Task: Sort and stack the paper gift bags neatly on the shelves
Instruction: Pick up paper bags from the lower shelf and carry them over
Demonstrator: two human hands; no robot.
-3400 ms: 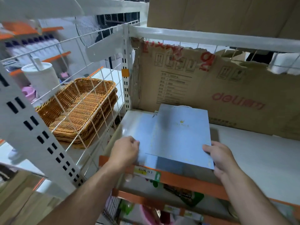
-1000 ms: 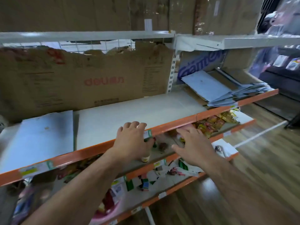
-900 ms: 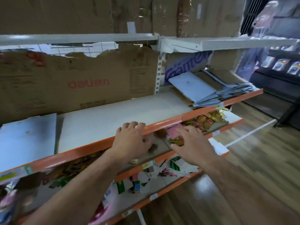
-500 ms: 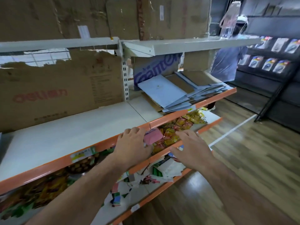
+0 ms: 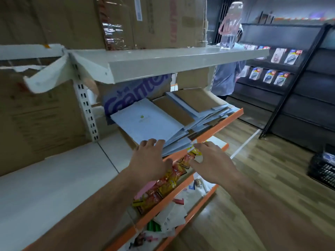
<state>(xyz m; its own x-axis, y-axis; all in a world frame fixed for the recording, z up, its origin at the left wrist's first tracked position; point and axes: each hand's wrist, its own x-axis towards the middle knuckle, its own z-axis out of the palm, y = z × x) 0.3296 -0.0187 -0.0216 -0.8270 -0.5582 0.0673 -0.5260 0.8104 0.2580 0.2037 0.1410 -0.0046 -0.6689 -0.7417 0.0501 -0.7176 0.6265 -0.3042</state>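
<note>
Left hand point(image 5: 148, 160) overlaps gift bags point(image 5: 150, 122); perhaps touching, blurred.

Gift bags point(image 5: 148, 122): matt paper, pale blue, smooth; some in same pile brown kraft, rougher look.
Shelf board point(image 5: 112, 153) under gift bags: painted metal, white, smooth, slight sheen; front strip point(image 5: 224, 121) orange, glossy.
Cardboard boxes point(image 5: 63, 20) above gift bags: matt, rough, with shiny tape point(image 5: 113, 35).
Snack packets point(image 5: 168, 182) below gift bags: glossy, foil-like plastic.
Floor point(image 5: 272, 178) right of gift bags: wood-look planks, light gloss.
</note>
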